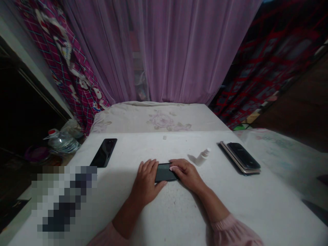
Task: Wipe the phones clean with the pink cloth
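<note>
A dark smartphone (163, 173) lies sideways on the white-covered table in front of me. My left hand (147, 179) grips its left end, fingers along the far side and thumb at the near edge. On the right part of the screen, my right hand (188, 175) presses a small pale pink cloth (174, 168) with its fingertips; most of the cloth is hidden under them. A small white spray bottle (202, 157) stands upright just beyond my right hand, apart from it.
Another black phone (104, 153) lies at the left, near a pixelated patch. Several phones (242, 157) are stacked at the right. A tiny pale square (164, 137) sits farther back. Clear plastic bottles (63, 141) stand beyond the table's left edge; purple curtains (174, 51) hang behind.
</note>
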Demonstrator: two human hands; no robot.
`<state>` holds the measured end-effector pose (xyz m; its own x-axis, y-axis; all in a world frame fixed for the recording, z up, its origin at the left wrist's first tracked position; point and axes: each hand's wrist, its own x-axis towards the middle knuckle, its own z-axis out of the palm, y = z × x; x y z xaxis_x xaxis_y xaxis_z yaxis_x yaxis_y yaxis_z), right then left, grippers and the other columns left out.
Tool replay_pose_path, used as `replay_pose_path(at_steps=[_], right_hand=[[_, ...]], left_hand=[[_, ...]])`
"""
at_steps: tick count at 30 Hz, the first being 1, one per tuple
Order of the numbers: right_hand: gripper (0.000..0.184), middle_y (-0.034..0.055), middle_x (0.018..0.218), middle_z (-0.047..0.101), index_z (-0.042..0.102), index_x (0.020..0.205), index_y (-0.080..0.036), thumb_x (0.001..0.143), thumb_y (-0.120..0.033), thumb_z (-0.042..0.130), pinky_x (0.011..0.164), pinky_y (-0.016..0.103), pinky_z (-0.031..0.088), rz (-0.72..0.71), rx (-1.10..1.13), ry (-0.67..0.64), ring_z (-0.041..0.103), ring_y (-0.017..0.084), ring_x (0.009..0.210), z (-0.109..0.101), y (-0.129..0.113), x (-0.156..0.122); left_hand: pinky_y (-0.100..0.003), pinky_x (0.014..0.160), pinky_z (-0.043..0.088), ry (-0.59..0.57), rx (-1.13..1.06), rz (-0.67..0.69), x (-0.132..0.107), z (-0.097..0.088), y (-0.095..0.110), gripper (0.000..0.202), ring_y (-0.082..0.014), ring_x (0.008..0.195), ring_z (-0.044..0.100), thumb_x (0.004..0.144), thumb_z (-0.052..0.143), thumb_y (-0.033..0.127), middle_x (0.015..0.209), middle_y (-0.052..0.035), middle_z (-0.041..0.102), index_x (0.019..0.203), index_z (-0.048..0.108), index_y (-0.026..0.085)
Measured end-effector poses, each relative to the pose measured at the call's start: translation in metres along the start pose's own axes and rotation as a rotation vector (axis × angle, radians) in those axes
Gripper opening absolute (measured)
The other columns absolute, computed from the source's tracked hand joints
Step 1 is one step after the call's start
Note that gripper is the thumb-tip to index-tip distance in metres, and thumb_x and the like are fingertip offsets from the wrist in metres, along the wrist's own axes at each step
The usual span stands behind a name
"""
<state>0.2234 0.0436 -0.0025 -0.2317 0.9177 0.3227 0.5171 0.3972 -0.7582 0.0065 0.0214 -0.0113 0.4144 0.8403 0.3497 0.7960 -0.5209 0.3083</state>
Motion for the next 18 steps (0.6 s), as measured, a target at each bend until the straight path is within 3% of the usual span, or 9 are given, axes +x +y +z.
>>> replay_pose_path(at_steps=[12, 18], right_hand=[[0.018, 0.0116, 0.132, 0.062, 0.076, 0.084, -0.024, 0.087, -0.036, 0.062, 0.097, 0.047, 0.047, -0.127, -0.019, -0.240, 0.059, 0.027, 0.118, -0.017, -0.002, 0.000], [0.020, 0.0111, 0.126, 0.066, 0.074, 0.087, -0.024, 0.091, -0.033, 0.056, 0.096, 0.046, 0.046, -0.119, -0.086, -0.175, 0.060, 0.026, 0.116, -0.010, -0.002, 0.000]], left_hand=[[-0.064, 0.109, 0.029, 0.072, 0.023, -0.053, -0.001, 0.004, 0.001, 0.060, -0.0371, 0.125, 0.052, 0.083, 0.064, 0.049, 0.133, -0.0199, 0.058, 0.130, 0.049, 0.014], [-0.059, 0.108, 0.037, 0.072, -0.033, -0.007, -0.002, 0.009, -0.004, 0.062, -0.0363, 0.128, 0.050, 0.083, 0.065, 0.045, 0.135, -0.0200, 0.056, 0.133, 0.045, 0.014]])
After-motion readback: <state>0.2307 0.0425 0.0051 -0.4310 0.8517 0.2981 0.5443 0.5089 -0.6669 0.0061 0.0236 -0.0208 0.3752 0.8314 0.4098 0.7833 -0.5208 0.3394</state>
